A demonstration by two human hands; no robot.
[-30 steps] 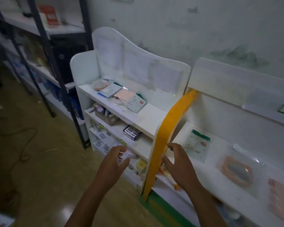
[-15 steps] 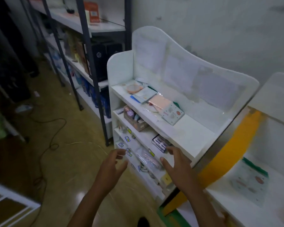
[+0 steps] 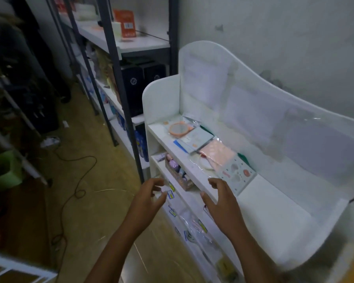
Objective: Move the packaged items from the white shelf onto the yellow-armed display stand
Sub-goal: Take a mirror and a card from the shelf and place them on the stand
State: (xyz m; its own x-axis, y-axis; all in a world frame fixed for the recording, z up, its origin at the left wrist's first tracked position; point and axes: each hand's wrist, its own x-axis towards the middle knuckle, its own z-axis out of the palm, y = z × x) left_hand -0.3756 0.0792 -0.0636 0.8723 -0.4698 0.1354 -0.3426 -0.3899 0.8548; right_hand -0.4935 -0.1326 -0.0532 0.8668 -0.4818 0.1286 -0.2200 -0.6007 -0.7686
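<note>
Packaged items (image 3: 207,152) beside dark rack (image 3: 119,64)

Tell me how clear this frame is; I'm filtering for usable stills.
Head view: dim, bluish light; wide-angle bending of the curved white shelf; motion blur smears the lower right corner and both hands, left hand, right hand; a small glare streak on the shelf's back panel; the clear-wrapped packets stay readable.

Head view, sole camera: worn at head height, wide-angle, facing forward and steeply down. Close range: both forearms rise from the bottom edge. White shelf (image 3: 274,211) fills centre and right, seen from above and its front-left; metal rack (image 3: 114,64) recedes upper left, floor (image 3: 86,211) lower left. Edges blurred.
</note>
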